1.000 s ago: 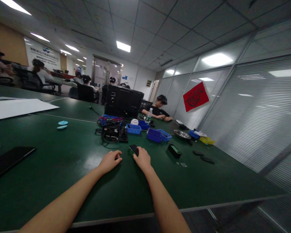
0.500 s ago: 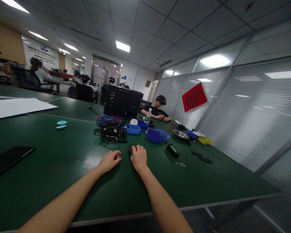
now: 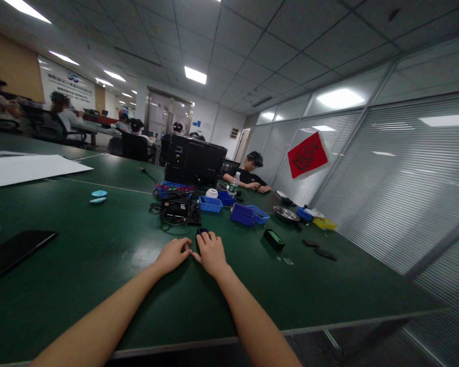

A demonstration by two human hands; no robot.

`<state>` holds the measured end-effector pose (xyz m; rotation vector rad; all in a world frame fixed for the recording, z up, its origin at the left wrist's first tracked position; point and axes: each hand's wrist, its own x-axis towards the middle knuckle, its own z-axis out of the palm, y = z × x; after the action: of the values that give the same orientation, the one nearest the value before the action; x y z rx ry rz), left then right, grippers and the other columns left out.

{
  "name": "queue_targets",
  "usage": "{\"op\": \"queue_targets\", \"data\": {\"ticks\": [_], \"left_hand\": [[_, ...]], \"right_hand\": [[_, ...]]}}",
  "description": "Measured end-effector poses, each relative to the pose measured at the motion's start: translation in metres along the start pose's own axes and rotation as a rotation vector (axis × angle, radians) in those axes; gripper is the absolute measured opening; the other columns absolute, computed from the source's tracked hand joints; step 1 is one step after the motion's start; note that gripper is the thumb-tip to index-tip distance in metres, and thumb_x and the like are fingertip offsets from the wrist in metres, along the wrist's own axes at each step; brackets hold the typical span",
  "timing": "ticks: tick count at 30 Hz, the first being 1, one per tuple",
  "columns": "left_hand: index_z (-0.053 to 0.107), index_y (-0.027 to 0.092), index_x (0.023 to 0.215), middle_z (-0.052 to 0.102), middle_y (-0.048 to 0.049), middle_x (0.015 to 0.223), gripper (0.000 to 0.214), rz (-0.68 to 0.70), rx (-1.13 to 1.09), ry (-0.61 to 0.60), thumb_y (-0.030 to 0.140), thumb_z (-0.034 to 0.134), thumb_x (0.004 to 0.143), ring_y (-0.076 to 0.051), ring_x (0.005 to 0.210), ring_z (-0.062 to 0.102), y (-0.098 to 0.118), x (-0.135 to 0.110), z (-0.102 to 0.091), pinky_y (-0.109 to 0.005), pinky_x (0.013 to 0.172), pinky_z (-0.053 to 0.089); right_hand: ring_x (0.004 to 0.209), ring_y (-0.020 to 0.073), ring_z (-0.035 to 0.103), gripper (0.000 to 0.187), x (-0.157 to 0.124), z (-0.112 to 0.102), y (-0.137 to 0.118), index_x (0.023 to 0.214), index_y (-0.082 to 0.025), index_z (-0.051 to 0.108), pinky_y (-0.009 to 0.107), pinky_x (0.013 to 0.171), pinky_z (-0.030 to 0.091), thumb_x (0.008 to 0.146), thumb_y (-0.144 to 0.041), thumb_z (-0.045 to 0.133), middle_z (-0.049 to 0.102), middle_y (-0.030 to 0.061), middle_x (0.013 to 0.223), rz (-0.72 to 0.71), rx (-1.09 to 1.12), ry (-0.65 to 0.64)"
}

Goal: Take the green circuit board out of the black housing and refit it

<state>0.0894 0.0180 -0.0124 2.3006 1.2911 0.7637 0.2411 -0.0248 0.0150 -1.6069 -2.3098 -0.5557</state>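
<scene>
My right hand (image 3: 212, 253) rests on the green table with its fingers bent over a small black object (image 3: 202, 231) that looks like a computer mouse. Most of this object is hidden under the fingers and palm. Just left of it lies my left hand (image 3: 174, 255), fingers loosely curled with a gap between thumb and forefinger, holding nothing that I can see. The thumbs of both hands are close together, almost touching. Beyond the hands is a black power adapter (image 3: 175, 208) with cables.
Blue bins (image 3: 210, 204), a white ball (image 3: 211, 193), a bottle (image 3: 235, 182) and a black monitor (image 3: 195, 158) stand farther back. To the right are a black box (image 3: 274, 239) and a metal dish (image 3: 286, 214). A dark tablet-like slab (image 3: 19, 252) lies left. Another person (image 3: 252, 176) sits across.
My right hand has moved left with the black mouse-like object, closer to my left hand. The left hand has stayed almost where it was.
</scene>
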Motion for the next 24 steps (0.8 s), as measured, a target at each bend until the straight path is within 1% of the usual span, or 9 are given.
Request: {"op": "queue_targets", "data": {"ticks": [4,8,10,12,15,18,20,22,24], "left_hand": [[0.057,0.021,0.097,0.063,-0.0017,0.082,0.025,-0.015,-0.012,0.005,0.027,0.044,0.077,-0.018,0.083,0.054,0.0,0.001,0.001,-0.026,0.072,0.038],[0.058,0.022,0.097,0.063,-0.0015,0.081,0.025,-0.007,-0.007,0.008,0.028,0.046,0.076,-0.018,0.083,0.055,-0.002,0.001,0.001,-0.027,0.071,0.038],[0.058,0.022,0.096,0.063,-0.0012,0.08,0.025,-0.004,-0.014,0.011,0.029,0.046,0.076,-0.018,0.083,0.055,-0.002,0.001,0.001,-0.027,0.072,0.038],[0.058,0.022,0.096,0.062,-0.0011,0.081,0.025,0.0,-0.029,0.011,0.031,0.046,0.076,-0.018,0.082,0.055,-0.003,0.001,0.002,-0.027,0.072,0.039],[0.054,0.02,0.104,0.061,-0.0026,0.087,0.034,-0.013,-0.08,0.045,0.038,0.045,0.077,-0.016,0.079,0.055,-0.004,0.001,0.003,-0.027,0.073,0.04],[0.046,0.018,0.116,0.057,-0.0071,0.103,0.05,-0.019,-0.12,0.147,0.047,0.046,0.075,-0.017,0.081,0.056,-0.007,0.002,0.005,-0.029,0.076,0.042],[0.042,0.016,0.12,0.052,-0.0098,0.113,0.057,0.01,-0.106,0.214,0.048,0.049,0.073,-0.02,0.093,0.054,-0.009,0.003,0.007,-0.031,0.083,0.041],[0.039,0.016,0.122,0.047,-0.0113,0.12,0.063,0.023,-0.067,0.251,0.049,0.053,0.07,-0.022,0.108,0.048,-0.012,0.004,0.009,-0.032,0.091,0.037],[0.036,0.015,0.125,0.044,-0.0119,0.125,0.067,-0.004,-0.023,0.245,0.046,0.055,0.069,-0.023,0.115,0.043,-0.013,0.004,0.01,-0.032,0.096,0.033]], "right_hand": [[0.101,0.0242,0.041,0.045,0.0,0.005,0.002,0.115,-0.018,0.048,0.037,0.08,0.039,0.078,-0.043,0.052,0.05,0.0112,0.106,0.05,0.142,0.045],[0.1,0.0197,0.046,0.034,0.003,0.014,0.015,0.113,-0.018,0.052,0.032,0.087,0.037,0.084,-0.033,0.041,0.052,0.0092,0.106,0.332,0.39,0.192],[0.098,0.0183,0.05,0.034,0.005,0.02,0.025,0.111,-0.015,0.054,0.03,0.087,0.038,0.085,-0.029,0.037,0.054,0.01,0.105,0.49,0.52,0.19],[0.096,0.0173,0.053,0.033,0.005,0.025,0.033,0.109,-0.013,0.056,0.028,0.087,0.04,0.084,-0.026,0.037,0.056,0.0106,0.105,0.589,0.635,0.125],[0.095,0.018,0.055,0.031,0.006,0.032,0.034,0.104,-0.014,0.058,0.029,0.084,0.043,0.081,-0.024,0.04,0.059,0.0088,0.102,0.621,0.784,0.04],[0.077,0.0181,0.06,0.033,0.009,0.037,0.023,0.106,-0.013,0.056,0.029,0.065,0.05,0.079,-0.025,0.043,0.062,0.008,0.091,0.644,1.025,-0.031],[0.062,0.0151,0.059,0.035,0.011,0.04,0.013,0.109,-0.012,0.054,0.026,0.052,0.049,0.078,-0.025,0.044,0.062,0.0066,0.082,0.641,1.206,-0.082],[0.052,0.0112,0.056,0.034,0.013,0.042,0.006,0.108,-0.012,0.053,0.024,0.048,0.048,0.077,-0.024,0.045,0.061,0.0043,0.077,0.61,1.322,-0.096],[0.046,0.0087,0.052,0.033,0.014,0.045,0.003,0.105,-0.013,0.053,0.022,0.046,0.047,0.076,-0.023,0.046,0.059,0.002,0.072,0.597,1.376,-0.08]]}}
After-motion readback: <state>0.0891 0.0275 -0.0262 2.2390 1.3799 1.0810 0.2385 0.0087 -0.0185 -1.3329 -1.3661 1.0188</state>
